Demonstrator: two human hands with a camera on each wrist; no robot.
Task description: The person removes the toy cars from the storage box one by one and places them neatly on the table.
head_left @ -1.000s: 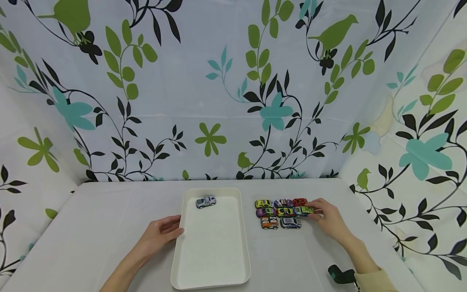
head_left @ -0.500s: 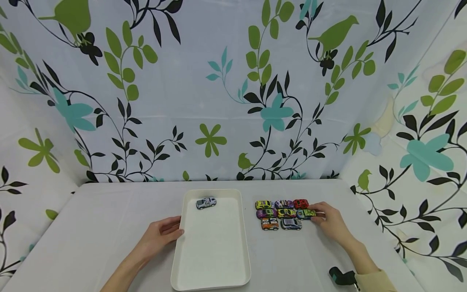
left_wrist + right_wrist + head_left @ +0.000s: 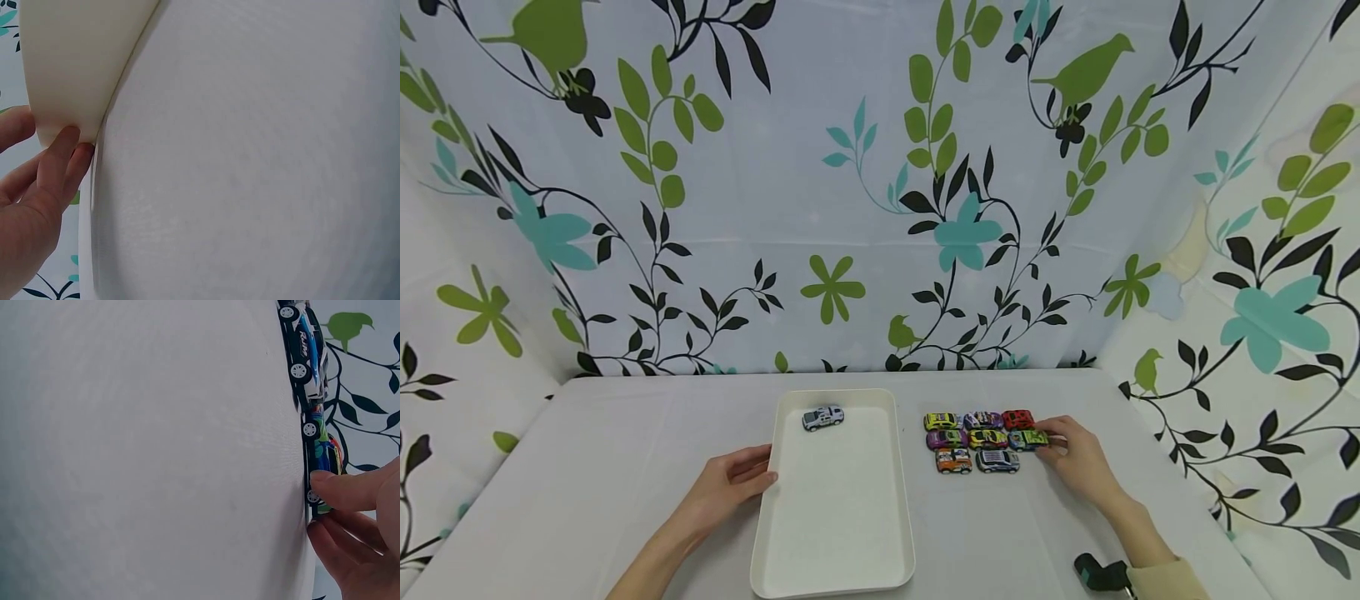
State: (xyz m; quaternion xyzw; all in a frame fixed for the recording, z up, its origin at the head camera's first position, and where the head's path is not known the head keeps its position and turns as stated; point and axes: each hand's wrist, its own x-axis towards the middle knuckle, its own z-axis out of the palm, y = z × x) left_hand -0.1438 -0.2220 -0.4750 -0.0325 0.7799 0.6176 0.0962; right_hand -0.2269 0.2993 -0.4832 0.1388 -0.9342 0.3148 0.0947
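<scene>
We see the right hand (image 3: 1078, 460) pinching the small green-and-blue toy car (image 3: 1027, 438) at the near end of the car cluster, grip unchanged since the earlier frames. The left hand (image 3: 730, 486), fingers relaxed, rests against the white rectangular plastic tray (image 3: 835, 575), exactly as before. A silver toy car (image 3: 822, 416) sits in the tray beyond the left fingertips.

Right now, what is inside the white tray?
Inside the tray only one small silver toy car shows, near the far end. The rest of the floor is bare. The left hand touches the left rim from outside and covers nothing inside.
</scene>
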